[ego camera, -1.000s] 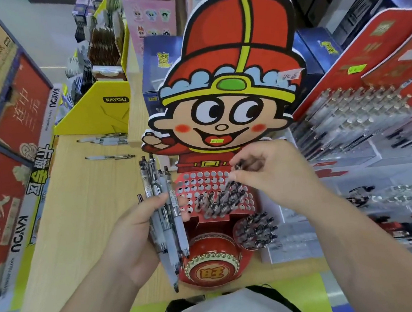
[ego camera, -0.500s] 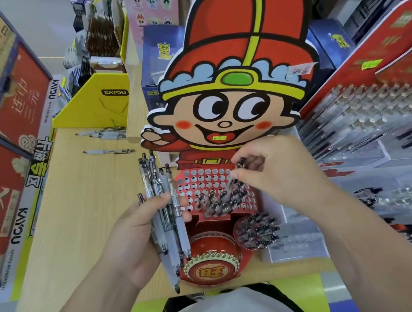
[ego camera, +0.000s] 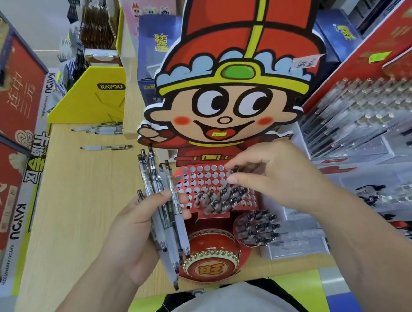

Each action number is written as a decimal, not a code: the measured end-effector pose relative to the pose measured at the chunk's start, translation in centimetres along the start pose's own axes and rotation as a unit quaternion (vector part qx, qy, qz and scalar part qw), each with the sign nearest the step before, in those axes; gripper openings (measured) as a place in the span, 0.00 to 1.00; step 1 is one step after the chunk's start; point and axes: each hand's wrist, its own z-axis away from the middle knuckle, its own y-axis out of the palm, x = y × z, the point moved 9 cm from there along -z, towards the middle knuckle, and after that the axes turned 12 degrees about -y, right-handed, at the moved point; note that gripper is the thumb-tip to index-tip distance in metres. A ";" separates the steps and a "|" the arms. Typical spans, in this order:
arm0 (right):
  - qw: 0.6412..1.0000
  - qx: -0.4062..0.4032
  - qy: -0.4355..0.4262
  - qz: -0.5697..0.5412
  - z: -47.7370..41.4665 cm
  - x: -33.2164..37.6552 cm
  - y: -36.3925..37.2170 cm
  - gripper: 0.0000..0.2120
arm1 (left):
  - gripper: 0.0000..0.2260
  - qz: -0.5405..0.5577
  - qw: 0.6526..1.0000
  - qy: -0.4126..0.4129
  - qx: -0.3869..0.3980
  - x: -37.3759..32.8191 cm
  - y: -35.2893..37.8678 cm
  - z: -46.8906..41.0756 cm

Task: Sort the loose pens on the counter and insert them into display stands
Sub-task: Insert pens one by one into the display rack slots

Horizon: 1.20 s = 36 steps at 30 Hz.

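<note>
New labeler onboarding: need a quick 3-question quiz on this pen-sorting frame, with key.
1. True or false: the left hand holds just one pen.
2. The right hand pinches a pen over: A) the red stand full of holes, B) a drawer, C) a bin.
3. Are any loose pens lying on the counter, and where?

Key:
1. False: it grips a bundle of pens.
2. A.
3. Yes, at the far end, beyond the left hand.
</note>
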 end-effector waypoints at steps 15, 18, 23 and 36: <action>1.000 0.025 0.016 -0.003 0.1 -0.4 0.9 0.07 | 0.22 0.003 1.000 0.009 0.017 0.3 0.2 0.1; 1.000 0.026 0.010 0.007 0.2 -0.4 0.5 0.06 | 0.22 0.004 1.000 0.010 0.022 0.3 0.3 0.2; 0.999 0.027 0.003 0.023 0.1 0.1 0.8 0.05 | 0.21 -0.006 1.000 0.013 0.028 0.6 0.5 0.5; 0.985 -0.126 0.031 -0.114 0.7 4.2 -0.9 0.04 | 0.17 -0.110 0.985 0.034 0.131 1.0 2.0 2.8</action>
